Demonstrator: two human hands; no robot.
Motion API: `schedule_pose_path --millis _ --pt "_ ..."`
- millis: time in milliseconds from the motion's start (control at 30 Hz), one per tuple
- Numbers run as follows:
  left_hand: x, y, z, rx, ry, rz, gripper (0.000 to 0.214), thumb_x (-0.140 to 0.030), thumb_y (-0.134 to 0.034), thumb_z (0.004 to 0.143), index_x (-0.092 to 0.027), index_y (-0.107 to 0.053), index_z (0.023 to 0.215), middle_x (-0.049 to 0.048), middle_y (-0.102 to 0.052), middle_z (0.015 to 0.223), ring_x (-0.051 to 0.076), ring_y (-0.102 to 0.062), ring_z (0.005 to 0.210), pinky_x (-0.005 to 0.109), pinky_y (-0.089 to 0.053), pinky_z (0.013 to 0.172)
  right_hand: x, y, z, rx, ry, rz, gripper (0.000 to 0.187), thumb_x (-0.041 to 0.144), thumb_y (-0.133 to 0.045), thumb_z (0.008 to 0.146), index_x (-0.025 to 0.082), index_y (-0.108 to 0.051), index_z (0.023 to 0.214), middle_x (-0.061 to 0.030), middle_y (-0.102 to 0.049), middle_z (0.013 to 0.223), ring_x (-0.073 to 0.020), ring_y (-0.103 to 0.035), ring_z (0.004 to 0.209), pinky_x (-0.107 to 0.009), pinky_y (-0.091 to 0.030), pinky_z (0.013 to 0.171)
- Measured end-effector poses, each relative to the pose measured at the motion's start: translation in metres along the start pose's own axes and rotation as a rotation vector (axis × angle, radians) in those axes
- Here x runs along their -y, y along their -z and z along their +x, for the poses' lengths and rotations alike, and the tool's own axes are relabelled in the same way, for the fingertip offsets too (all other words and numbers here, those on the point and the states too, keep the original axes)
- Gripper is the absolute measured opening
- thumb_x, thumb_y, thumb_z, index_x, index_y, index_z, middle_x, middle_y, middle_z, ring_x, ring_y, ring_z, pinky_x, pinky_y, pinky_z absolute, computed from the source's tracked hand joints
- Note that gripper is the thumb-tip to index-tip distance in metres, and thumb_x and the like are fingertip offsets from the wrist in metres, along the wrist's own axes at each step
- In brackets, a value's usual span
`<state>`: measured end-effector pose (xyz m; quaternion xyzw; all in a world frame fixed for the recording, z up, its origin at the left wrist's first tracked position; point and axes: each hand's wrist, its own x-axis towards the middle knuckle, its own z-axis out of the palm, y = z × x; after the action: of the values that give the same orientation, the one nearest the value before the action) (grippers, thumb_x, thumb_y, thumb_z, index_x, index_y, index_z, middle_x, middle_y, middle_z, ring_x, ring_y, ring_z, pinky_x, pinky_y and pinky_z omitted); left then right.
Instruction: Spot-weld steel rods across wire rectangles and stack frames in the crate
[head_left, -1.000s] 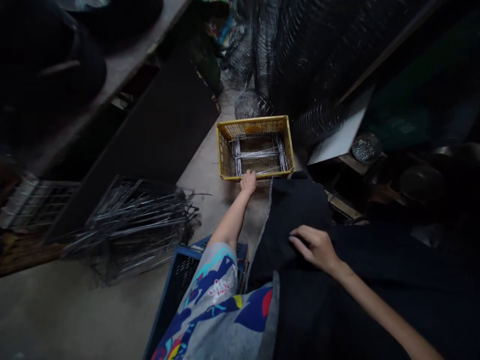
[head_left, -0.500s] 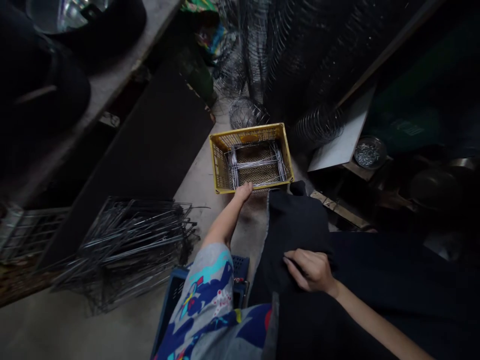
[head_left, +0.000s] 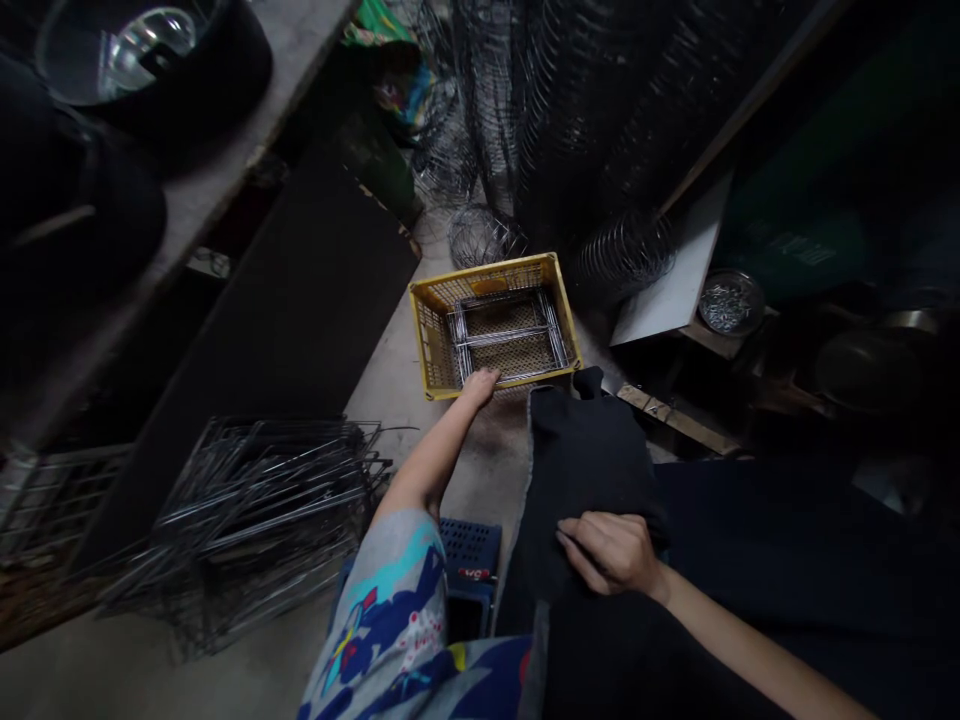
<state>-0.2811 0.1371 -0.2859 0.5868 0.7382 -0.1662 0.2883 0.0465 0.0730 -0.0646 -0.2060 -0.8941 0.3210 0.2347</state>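
On the floor ahead is a yellow plastic crate [head_left: 421,345], its mesh bottom and walls visible inside. Bent metal wire pieces [head_left: 504,338] lie in it, bunched along the two sides with more across the middle. My left hand [head_left: 480,384] is closed over the crate's near rim. Dark cloth [head_left: 585,440] covers my lap, close to the crate's near right corner. My right hand [head_left: 611,552] rests on this cloth, fingers curled and thumb pressed in; whatever may be inside them is hidden.
A tangled stack of wire frames [head_left: 262,500] stands at left, beside a dark leaning board [head_left: 300,270]. Coiled wire [head_left: 487,235] lies behind the crate. At right are a bowl of small metal pieces [head_left: 727,303] and a wooden strip [head_left: 675,418]. A blue crate [head_left: 472,545] sits below my left arm.
The view has shifted slightly, so most things appear a little further left. My left hand stays on the crate's rim and my right hand stays on the cloth.
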Motion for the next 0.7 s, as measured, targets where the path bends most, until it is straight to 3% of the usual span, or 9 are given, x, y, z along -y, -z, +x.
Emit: schedule_pose_path --millis 167,267,433,533,700 --pt "0.002 0.017 -0.014 0.018 -0.007 -0.067 0.036 -0.048 -0.058 0.088 -0.023 -0.064 0.114 0.0071 -0.068 0.107 0.024 -0.065 0.097 0.038 -0.051 0.083 -0.001 0.002 -0.002 0.0 -0.017 -0.014 0.012 0.015 -0.054 0.089 0.014 -0.065 0.095 -0.0013 -0.066 0.071 -0.0105 -0.062 0.059 -0.022 -0.042 0.057" --pt "0.009 0.034 -0.025 -0.065 0.012 -0.106 0.037 -0.058 -0.052 0.087 -0.031 -0.067 0.108 0.0044 -0.072 0.101 0.026 -0.066 0.098 0.031 -0.048 0.079 -0.002 0.002 -0.004 -0.006 -0.021 -0.018 0.012 0.016 -0.055 0.089 0.015 -0.064 0.096 -0.0012 -0.066 0.071 -0.0108 -0.062 0.059 -0.022 -0.042 0.057" --pt "0.018 0.058 -0.041 -0.243 0.108 -0.149 0.042 -0.051 -0.031 0.097 -0.028 -0.058 0.12 0.0054 -0.071 0.108 0.022 -0.065 0.098 0.027 -0.045 0.076 -0.001 0.001 -0.003 -0.013 -0.006 -0.021 0.012 0.017 -0.053 0.09 0.015 -0.064 0.095 -0.001 -0.065 0.069 -0.0113 -0.061 0.058 -0.023 -0.042 0.056" --pt "0.002 0.053 -0.041 -0.284 0.125 -0.156 0.039 -0.046 -0.033 0.098 -0.025 -0.056 0.121 0.0069 -0.071 0.106 0.022 -0.066 0.095 0.027 -0.044 0.075 0.0 0.001 -0.002 -0.027 0.004 -0.022 0.012 0.016 -0.053 0.09 0.016 -0.064 0.095 -0.0007 -0.065 0.069 -0.011 -0.061 0.058 -0.023 -0.043 0.056" --pt "-0.05 0.025 -0.021 -0.247 0.031 -0.16 0.027 -0.039 -0.041 0.097 -0.026 -0.058 0.112 0.0066 -0.071 0.106 0.022 -0.064 0.098 0.026 -0.043 0.076 -0.002 0.002 -0.006 -0.02 0.019 -0.034 0.013 0.016 -0.054 0.088 0.015 -0.064 0.095 -0.001 -0.064 0.068 -0.0112 -0.061 0.057 -0.023 -0.042 0.055"
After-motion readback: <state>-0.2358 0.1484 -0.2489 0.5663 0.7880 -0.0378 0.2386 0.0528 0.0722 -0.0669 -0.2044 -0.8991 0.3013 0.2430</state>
